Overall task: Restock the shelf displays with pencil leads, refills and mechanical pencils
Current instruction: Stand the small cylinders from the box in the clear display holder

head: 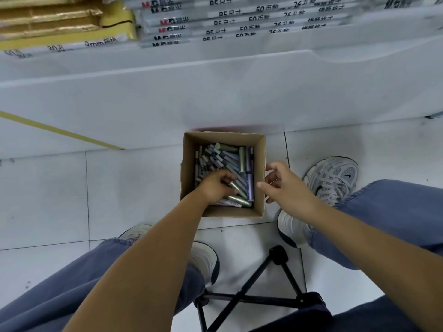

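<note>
Where the open brown cardboard box point(187, 149) stands on the pale tiled floor point(119, 188) at the foot of a white shelf unit point(215, 97), it holds a loose heap of small cylindrical tubes point(227, 159) in green, grey and lilac. The left hand point(217, 188) is inside the box, fingers curled round a metallic green tube point(236, 187) at the near side of the heap. The right hand point(287, 188) is at the box's right wall, fingers relaxed, spread and holding nothing; contact with the wall cannot be told.
</note>
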`<state>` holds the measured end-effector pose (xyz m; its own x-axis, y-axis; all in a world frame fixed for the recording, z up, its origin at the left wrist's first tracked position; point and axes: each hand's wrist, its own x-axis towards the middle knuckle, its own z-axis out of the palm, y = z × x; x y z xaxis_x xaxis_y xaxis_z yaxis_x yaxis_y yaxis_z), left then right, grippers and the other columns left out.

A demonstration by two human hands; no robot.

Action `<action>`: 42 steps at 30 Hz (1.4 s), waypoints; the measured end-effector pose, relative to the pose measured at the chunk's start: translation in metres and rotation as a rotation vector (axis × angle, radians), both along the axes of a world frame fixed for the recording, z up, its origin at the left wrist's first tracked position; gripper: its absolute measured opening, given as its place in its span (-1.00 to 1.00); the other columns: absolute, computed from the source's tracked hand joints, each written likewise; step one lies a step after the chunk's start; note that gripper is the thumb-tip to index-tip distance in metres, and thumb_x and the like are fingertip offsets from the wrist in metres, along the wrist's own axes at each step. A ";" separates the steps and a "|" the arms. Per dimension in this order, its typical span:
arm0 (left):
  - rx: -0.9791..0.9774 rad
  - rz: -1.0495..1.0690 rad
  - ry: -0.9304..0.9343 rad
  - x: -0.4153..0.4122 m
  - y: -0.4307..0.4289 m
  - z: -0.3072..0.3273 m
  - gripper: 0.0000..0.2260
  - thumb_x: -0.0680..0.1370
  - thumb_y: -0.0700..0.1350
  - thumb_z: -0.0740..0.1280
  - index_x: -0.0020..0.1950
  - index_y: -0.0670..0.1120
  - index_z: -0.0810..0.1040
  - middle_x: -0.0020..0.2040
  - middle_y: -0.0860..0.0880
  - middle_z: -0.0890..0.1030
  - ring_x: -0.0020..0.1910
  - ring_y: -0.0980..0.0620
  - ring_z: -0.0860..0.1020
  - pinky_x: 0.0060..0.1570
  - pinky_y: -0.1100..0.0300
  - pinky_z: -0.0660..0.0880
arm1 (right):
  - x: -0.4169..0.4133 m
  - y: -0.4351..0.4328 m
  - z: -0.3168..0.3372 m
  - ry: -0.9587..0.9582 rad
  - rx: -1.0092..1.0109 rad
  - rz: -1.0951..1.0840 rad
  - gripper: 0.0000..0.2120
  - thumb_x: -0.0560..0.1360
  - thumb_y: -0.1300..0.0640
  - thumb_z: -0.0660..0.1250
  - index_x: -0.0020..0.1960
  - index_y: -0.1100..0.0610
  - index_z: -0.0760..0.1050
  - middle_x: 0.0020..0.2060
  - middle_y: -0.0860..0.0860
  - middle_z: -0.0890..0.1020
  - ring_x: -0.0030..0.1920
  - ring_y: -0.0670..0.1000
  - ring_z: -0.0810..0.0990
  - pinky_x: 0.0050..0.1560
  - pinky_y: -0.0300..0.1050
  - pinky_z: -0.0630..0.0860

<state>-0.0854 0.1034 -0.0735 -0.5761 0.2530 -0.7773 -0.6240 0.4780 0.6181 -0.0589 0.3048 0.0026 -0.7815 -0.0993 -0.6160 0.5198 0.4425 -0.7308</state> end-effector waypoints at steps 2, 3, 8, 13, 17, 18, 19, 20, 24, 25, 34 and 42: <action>-0.002 -0.050 -0.014 0.000 -0.001 0.003 -0.54 0.47 -0.35 0.47 0.34 -0.13 0.53 0.26 -0.16 0.53 0.22 -0.12 0.55 0.30 0.01 0.50 | 0.000 0.000 0.001 0.001 -0.011 -0.006 -0.69 0.55 0.12 0.34 0.22 0.00 0.31 -0.12 0.05 0.54 -0.16 0.00 0.61 -0.29 -0.32 0.53; 0.000 -0.077 -0.017 -0.001 -0.001 0.004 -0.52 0.46 -0.35 0.48 0.36 -0.13 0.52 0.28 -0.16 0.52 0.24 -0.13 0.55 0.32 -0.01 0.49 | 0.000 0.000 0.002 0.002 -0.013 -0.007 -0.70 0.55 0.12 0.34 0.22 -0.01 0.31 -0.11 0.05 0.54 -0.16 0.00 0.61 -0.29 -0.32 0.53; -0.070 -0.256 0.076 -0.002 -0.003 0.007 -0.54 0.45 -0.32 0.51 0.33 -0.20 0.54 0.26 -0.14 0.45 0.15 -0.09 0.56 0.10 0.20 0.53 | 0.000 -0.001 0.002 0.001 -0.016 -0.007 -0.69 0.56 0.12 0.33 0.23 0.02 0.31 -0.11 0.07 0.54 -0.14 0.03 0.61 -0.25 -0.28 0.56; -0.146 -0.337 0.134 0.000 -0.004 0.003 -0.58 0.41 -0.24 0.56 0.24 -0.17 0.58 0.22 -0.09 0.47 0.12 -0.03 0.52 0.13 0.21 0.48 | 0.001 0.001 0.000 -0.002 -0.028 -0.013 -0.71 0.56 0.11 0.34 0.21 0.00 0.32 -0.11 0.07 0.55 -0.14 0.03 0.61 -0.20 -0.23 0.58; -0.149 -0.379 0.124 0.001 -0.005 0.000 -0.63 0.40 -0.20 0.57 0.17 -0.10 0.59 0.16 -0.04 0.54 0.15 -0.02 0.51 0.10 0.22 0.45 | 0.001 0.002 -0.004 -0.009 -0.032 -0.016 -0.70 0.55 0.10 0.35 0.21 -0.01 0.32 -0.12 0.06 0.56 -0.16 0.01 0.62 -0.21 -0.24 0.59; -0.145 -0.398 0.131 0.000 -0.005 -0.001 -0.63 0.41 -0.19 0.56 0.17 -0.09 0.58 0.14 -0.02 0.55 0.14 -0.02 0.52 0.11 0.21 0.46 | 0.001 0.003 -0.005 -0.012 -0.031 -0.016 -0.70 0.55 0.10 0.35 0.22 -0.01 0.33 -0.12 0.05 0.56 -0.16 0.00 0.62 -0.22 -0.25 0.59; -0.147 -0.428 0.140 0.000 -0.004 -0.001 -0.62 0.42 -0.17 0.56 0.20 -0.07 0.58 0.11 0.00 0.55 0.13 -0.01 0.52 0.12 0.21 0.47 | 0.001 0.003 -0.006 -0.015 -0.032 -0.017 -0.69 0.55 0.09 0.35 0.22 -0.01 0.33 -0.13 0.05 0.56 -0.16 0.00 0.62 -0.21 -0.24 0.59; -0.157 -0.467 0.149 -0.001 -0.004 -0.001 -0.61 0.42 -0.14 0.55 0.22 -0.06 0.58 0.10 0.01 0.55 0.12 0.01 0.53 0.13 0.20 0.47 | 0.002 0.004 -0.008 -0.018 -0.033 -0.017 -0.70 0.54 0.08 0.35 0.22 -0.02 0.34 -0.12 0.04 0.56 -0.16 0.00 0.62 -0.20 -0.23 0.59; -0.194 -0.570 0.118 -0.002 -0.002 -0.002 -0.53 0.43 -0.02 0.55 0.30 -0.04 0.57 0.17 -0.01 0.60 0.13 0.03 0.54 0.18 0.18 0.48 | 0.001 0.005 -0.010 -0.024 -0.033 -0.011 -0.70 0.54 0.07 0.36 0.20 -0.06 0.33 -0.12 0.05 0.57 -0.15 0.03 0.64 -0.13 -0.13 0.63; -0.190 -0.566 0.093 -0.003 -0.002 -0.003 -0.51 0.42 -0.01 0.56 0.31 -0.06 0.56 0.19 -0.02 0.61 0.14 0.03 0.55 0.19 0.18 0.48 | 0.001 0.005 -0.010 -0.025 -0.037 -0.013 -0.70 0.54 0.07 0.36 0.19 -0.06 0.33 -0.12 0.06 0.57 -0.15 0.04 0.64 -0.13 -0.11 0.63; -0.162 -0.576 0.001 -0.007 0.002 0.002 -0.64 0.47 -0.05 0.52 0.23 -0.11 0.62 0.18 -0.05 0.63 0.17 -0.04 0.56 0.28 0.04 0.47 | 0.001 0.004 -0.007 -0.041 -0.045 -0.009 -0.71 0.56 0.07 0.33 0.22 -0.03 0.32 -0.09 0.07 0.56 -0.14 0.03 0.64 -0.13 -0.17 0.62; -0.126 -0.507 -0.087 -0.010 -0.002 0.012 -0.57 0.48 -0.08 0.51 0.33 -0.07 0.57 0.26 -0.04 0.60 0.24 -0.01 0.53 0.36 0.07 0.41 | 0.003 0.004 -0.008 -0.053 -0.031 0.006 -0.64 0.58 0.04 0.30 0.33 0.04 0.32 -0.07 0.07 0.57 -0.14 0.05 0.64 -0.07 -0.09 0.63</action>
